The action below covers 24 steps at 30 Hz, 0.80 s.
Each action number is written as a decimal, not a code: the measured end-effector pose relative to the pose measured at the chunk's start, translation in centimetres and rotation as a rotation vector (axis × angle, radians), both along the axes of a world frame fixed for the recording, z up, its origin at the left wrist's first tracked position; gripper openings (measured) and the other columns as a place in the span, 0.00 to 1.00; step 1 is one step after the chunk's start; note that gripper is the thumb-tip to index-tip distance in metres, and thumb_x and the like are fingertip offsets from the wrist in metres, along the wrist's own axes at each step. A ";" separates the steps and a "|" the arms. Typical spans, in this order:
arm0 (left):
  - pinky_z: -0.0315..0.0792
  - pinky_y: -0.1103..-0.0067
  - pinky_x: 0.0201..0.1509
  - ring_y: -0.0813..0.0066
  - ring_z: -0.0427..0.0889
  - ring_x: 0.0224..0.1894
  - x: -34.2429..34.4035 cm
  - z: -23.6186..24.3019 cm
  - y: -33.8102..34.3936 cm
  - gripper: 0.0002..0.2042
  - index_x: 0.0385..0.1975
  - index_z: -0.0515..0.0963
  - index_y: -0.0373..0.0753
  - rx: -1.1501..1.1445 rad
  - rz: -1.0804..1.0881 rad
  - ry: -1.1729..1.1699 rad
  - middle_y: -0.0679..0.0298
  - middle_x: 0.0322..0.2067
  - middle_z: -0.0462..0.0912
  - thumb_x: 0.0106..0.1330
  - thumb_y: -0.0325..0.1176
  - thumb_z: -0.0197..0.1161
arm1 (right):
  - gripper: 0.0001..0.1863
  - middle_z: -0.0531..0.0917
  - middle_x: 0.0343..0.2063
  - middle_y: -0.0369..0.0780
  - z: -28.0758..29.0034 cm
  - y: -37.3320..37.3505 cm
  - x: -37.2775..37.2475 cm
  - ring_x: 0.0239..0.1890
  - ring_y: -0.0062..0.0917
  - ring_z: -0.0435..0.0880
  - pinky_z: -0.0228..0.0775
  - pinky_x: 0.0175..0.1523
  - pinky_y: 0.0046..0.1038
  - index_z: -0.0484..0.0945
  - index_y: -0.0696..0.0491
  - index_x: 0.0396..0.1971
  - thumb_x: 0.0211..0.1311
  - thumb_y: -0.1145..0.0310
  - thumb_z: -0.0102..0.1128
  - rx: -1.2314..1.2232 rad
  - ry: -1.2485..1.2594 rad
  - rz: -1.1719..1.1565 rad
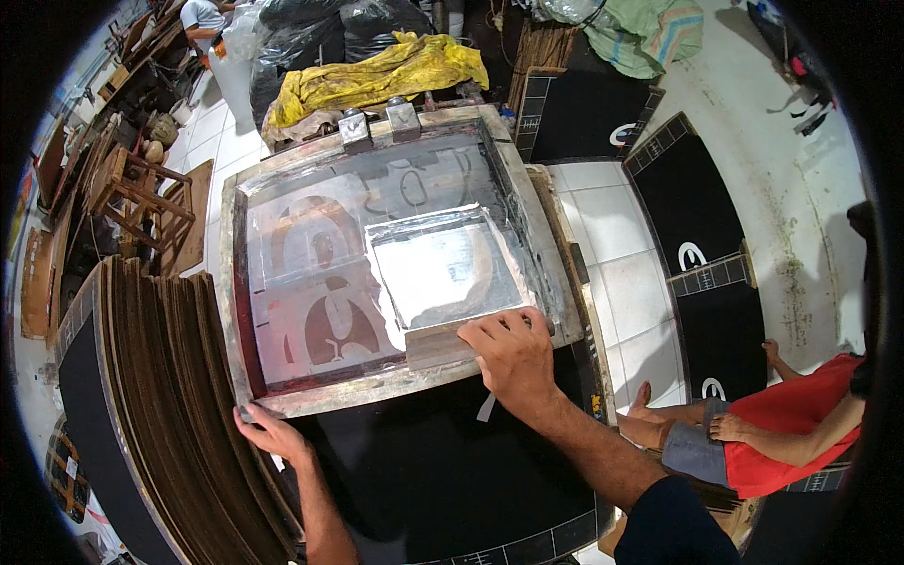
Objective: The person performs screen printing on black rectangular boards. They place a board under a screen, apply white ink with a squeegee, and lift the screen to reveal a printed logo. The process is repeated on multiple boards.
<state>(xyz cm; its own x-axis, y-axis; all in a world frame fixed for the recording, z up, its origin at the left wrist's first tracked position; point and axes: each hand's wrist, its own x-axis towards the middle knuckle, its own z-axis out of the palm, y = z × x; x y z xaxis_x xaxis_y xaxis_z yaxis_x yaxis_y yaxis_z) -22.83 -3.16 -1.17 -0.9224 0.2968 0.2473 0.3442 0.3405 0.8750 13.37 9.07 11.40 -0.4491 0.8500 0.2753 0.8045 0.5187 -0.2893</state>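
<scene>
A screen printing frame (330,403) lies tilted over a black board (424,461). Its mesh carries stencil shapes, and a taped-off rectangle at right is coated in shiny white ink (443,273). My right hand (513,358) grips a squeegee (433,347), a flat wide blade standing at the near edge of the white patch; its lower edge is hidden. At the frame's near left corner, my left hand (271,436) has its fingers on the wooden rim. Two metal hinge clamps (355,132) hold the far side.
Upright boards (160,377) stand packed in a row at left. A yellow cloth (377,75) lies beyond the frame. Black printed boards (697,198) rest on white floor tiles at right. A person in a red shirt (791,424) sits at right; a wooden stool (141,193) stands far left.
</scene>
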 end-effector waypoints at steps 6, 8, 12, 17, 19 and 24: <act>0.52 0.63 0.79 0.56 0.57 0.77 0.7 -0.4 0.2 0.29 0.74 0.58 0.28 0.309 -0.061 0.017 0.44 0.75 0.57 0.83 0.43 0.48 | 0.09 0.84 0.33 0.39 2.3 2.3 -0.6 0.40 0.33 0.82 0.65 0.53 0.41 0.83 0.51 0.41 0.62 0.75 0.61 0.026 -0.031 0.018; 0.52 0.63 0.79 0.56 0.57 0.77 0.7 -0.3 0.2 0.29 0.75 0.57 0.28 0.226 -0.045 0.008 0.44 0.76 0.56 0.84 0.42 0.48 | 0.09 0.84 0.34 0.40 3.0 4.7 -1.0 0.41 0.34 0.81 0.65 0.52 0.41 0.82 0.51 0.41 0.60 0.75 0.62 -0.059 -0.064 0.050; 0.53 0.63 0.80 0.55 0.56 0.77 0.8 -0.2 0.2 0.29 0.75 0.57 0.29 0.270 -0.059 0.019 0.46 0.76 0.55 0.84 0.43 0.48 | 0.12 0.84 0.36 0.40 4.3 5.6 -0.6 0.43 0.35 0.81 0.65 0.51 0.40 0.81 0.52 0.41 0.55 0.76 0.66 -0.118 -0.073 0.094; 0.53 0.63 0.80 0.56 0.56 0.77 1.0 -0.4 0.2 0.28 0.75 0.56 0.29 0.275 -0.067 0.032 0.47 0.76 0.55 0.84 0.42 0.47 | 0.14 0.84 0.37 0.39 3.7 4.1 -0.2 0.45 0.34 0.81 0.66 0.53 0.41 0.81 0.51 0.42 0.54 0.76 0.67 -0.213 -0.134 0.128; 0.53 0.63 0.80 0.56 0.56 0.78 1.0 -0.4 0.1 0.28 0.75 0.56 0.29 0.258 -0.067 0.056 0.47 0.77 0.55 0.84 0.41 0.47 | 0.14 0.84 0.37 0.38 3.0 4.9 -0.5 0.46 0.34 0.81 0.66 0.54 0.41 0.81 0.51 0.42 0.54 0.76 0.66 -0.168 -0.106 0.131; 0.52 0.63 0.80 0.56 0.56 0.78 0.9 -0.3 0.0 0.28 0.76 0.56 0.28 0.258 -0.058 0.037 0.47 0.77 0.55 0.84 0.40 0.47 | 0.16 0.87 0.40 0.39 2.0 13.1 -2.8 0.48 0.36 0.83 0.64 0.56 0.44 0.82 0.48 0.46 0.56 0.73 0.68 -0.102 -0.104 0.156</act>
<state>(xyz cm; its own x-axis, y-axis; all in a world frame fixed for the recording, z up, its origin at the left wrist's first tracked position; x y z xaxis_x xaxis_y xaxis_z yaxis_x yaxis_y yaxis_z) -21.90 -3.13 -1.44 -0.8945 0.2715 0.3552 0.3903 0.0865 0.9166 10.54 22.16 13.36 -0.5989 0.7891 0.1366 0.7452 0.6116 -0.2658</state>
